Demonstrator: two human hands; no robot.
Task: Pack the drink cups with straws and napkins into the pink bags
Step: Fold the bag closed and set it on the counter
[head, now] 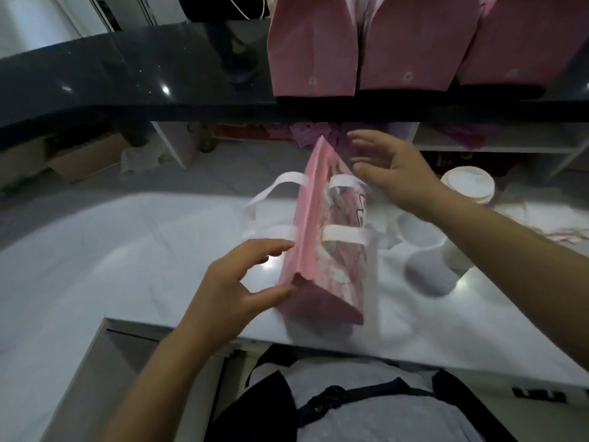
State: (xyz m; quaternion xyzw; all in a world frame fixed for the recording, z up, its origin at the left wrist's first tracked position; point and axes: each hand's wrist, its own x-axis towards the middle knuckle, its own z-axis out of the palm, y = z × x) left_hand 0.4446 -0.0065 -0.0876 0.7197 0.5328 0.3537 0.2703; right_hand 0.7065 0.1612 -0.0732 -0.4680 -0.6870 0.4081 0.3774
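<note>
Right now the white counter (127, 250) lies under the small pink paper bag with white strap handles (306, 250), which stands on the counter in front of my chest. Beyond that bag a black glossy ledge (127, 68) runs across. On the ledge, up and to the right of the bag, three larger pink bags (312, 49) stand side by side.

The small bag's handles splay out to either side. Something pale shows in its open top, too blurred to name.

My left hand (236, 282) is at the bag's near left corner, fingers spread and lightly bent. The thumb is against the bag's near end and grips nothing. My right hand (395, 173) hovers at the bag's far right edge with fingers straight and apart. I cannot tell whether they touch the paper.

Just right of the bag sit blurred white cups (427, 275), and farther right, past my right wrist, a stack of white lids (468, 183).
</note>
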